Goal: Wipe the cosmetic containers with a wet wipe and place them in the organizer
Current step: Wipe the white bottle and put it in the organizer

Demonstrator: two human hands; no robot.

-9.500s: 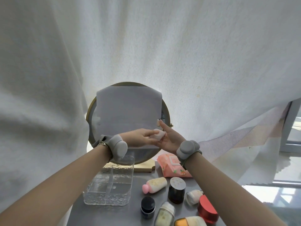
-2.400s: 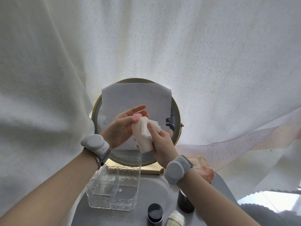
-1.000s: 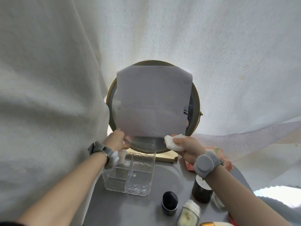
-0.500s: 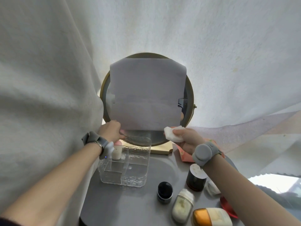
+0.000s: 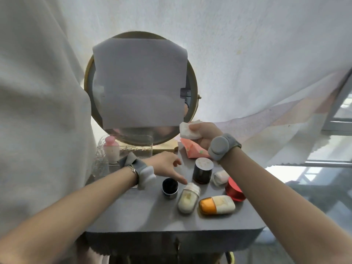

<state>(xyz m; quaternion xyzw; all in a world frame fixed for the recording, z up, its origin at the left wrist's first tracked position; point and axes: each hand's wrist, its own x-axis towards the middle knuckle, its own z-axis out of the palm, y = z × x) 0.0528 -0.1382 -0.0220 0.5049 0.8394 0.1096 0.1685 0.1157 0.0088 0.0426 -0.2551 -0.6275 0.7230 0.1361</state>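
My right hand grips a folded white wet wipe above the table, near the mirror's lower right. My left hand is empty with fingers spread, its fingertip touching the cap end of a cream bottle lying on the grey table. A pink-capped bottle stands in the clear organizer at the back left. Other containers lie around: a small black jar, a dark jar with a pale lid, an orange-capped tube, a red jar, a small white tube.
A round gold-framed mirror covered by a paper sheet stands behind the organizer. A pink wet-wipe pack lies under my right hand. White curtain hangs all around. The grey table's front edge is close to me.
My left hand let go of the pink-capped bottle, which now stands in the organizer, and moved right and toward me to the cream bottle. The right hand kept holding the wipe.
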